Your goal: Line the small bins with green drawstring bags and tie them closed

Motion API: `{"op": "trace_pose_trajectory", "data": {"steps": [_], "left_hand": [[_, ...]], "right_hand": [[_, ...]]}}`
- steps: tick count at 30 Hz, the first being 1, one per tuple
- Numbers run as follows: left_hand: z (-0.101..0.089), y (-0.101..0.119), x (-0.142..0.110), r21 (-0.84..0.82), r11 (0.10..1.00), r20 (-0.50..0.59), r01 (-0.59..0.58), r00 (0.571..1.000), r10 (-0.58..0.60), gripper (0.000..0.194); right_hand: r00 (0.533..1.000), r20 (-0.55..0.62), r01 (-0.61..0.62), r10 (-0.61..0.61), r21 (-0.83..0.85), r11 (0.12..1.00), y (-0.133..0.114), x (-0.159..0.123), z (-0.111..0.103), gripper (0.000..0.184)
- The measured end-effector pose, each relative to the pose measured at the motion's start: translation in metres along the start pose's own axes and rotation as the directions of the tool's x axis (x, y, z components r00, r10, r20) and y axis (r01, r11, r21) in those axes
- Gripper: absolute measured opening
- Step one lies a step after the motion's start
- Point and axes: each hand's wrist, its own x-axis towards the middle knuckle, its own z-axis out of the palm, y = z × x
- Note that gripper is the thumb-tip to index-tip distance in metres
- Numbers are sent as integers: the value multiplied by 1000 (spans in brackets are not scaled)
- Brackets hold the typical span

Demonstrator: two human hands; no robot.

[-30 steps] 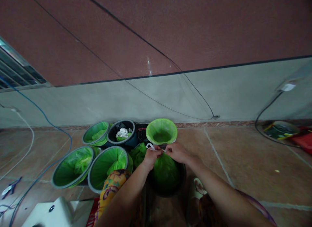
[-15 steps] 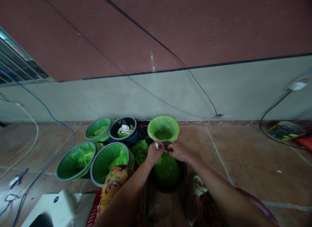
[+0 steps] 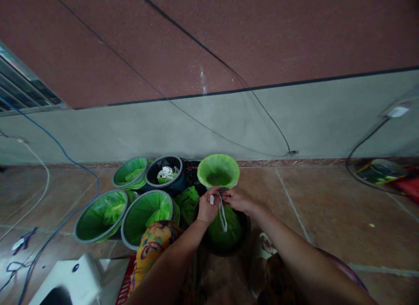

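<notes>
A green plastic bag (image 3: 225, 237) bulges up inside a dark bin (image 3: 246, 240) between my knees. A white drawstring (image 3: 223, 220) hangs as a loop from between my fingers over the front of the bag. My left hand (image 3: 208, 205) is closed on the drawstring, with a short white end poking out by its fingers. Right beside it my right hand (image 3: 237, 200) pinches at the same spot, fingertips nearly touching the left ones. The exact grip of the fingers is partly hidden. Just beyond both hands stands a bin lined in light green (image 3: 218, 167).
Several lined bins stand to the left, among them a front bin (image 3: 147, 220) and a back one with crumpled white stuff (image 3: 166, 171). A loose green bag (image 3: 188, 202) lies beside them. A blue cable (image 3: 83, 167) crosses the floor; a white appliance (image 3: 77, 276) sits at lower left.
The white drawstring now hangs down in a long loop over the bag, where only a small piece showed before. Both hands stay close together above the bin.
</notes>
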Motion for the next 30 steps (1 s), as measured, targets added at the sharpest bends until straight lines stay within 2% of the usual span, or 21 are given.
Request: {"op": "trace_pose_trajectory", "data": {"steps": [2, 4, 8, 10, 12, 14, 16, 19, 22, 24, 27, 30], "left_hand": [[0, 1, 0, -19, 1000, -14, 13, 1000, -14, 37], [0, 3, 1, -37, 999, -11, 33, 999, -33, 35], [-1, 5, 4, -80, 993, 36, 91, 995, -89, 32], [-2, 5, 6, -108, 987, 54, 123, 992, -118, 31], [-2, 3, 7, -126, 981, 63, 148, 988, -141, 31], [-2, 0, 9, -124, 978, 80, 170, 984, -160, 30], [-2, -3, 10, -100, 976, 100, 192, 978, -182, 27], [-4, -6, 9, 26, 976, 100, 217, 971, -219, 20], [-9, -9, 7, 297, 938, 73, 180, 975, -210, 15], [-13, -9, 6, 462, 874, 80, 152, 974, -212, 15], [-19, -9, 5, 608, 780, 123, 151, 952, -280, 19], [-24, -10, 1, 698, 708, 213, 107, 913, -349, 42]], "right_hand": [[996, 29, -87, 85, 112, 990, 1, -3, 0, 18], [992, 51, -127, 119, 178, 976, 3, -4, -1, 16], [992, 38, -126, 122, 170, 977, 3, -4, -4, 14], [996, 11, -93, 93, 38, 995, -1, -5, -5, 16], [1000, -18, -10, 6, -208, 978, -8, -7, -5, 18], [995, -42, 60, -90, -468, 882, -14, -10, -5, 21], [987, -47, 86, -153, -651, 754, -17, -12, -4, 26], [985, 6, 112, -173, -785, 609, -13, -15, -2, 30], [993, 33, 91, -117, -837, 540, -4, -17, -1, 29], [997, 19, 57, -76, -850, 524, 2, -18, 0, 30], [998, 12, 39, -54, -843, 537, 6, -19, 2, 30], [999, 7, 37, -53, -799, 601, 7, -19, 1, 32]]}}
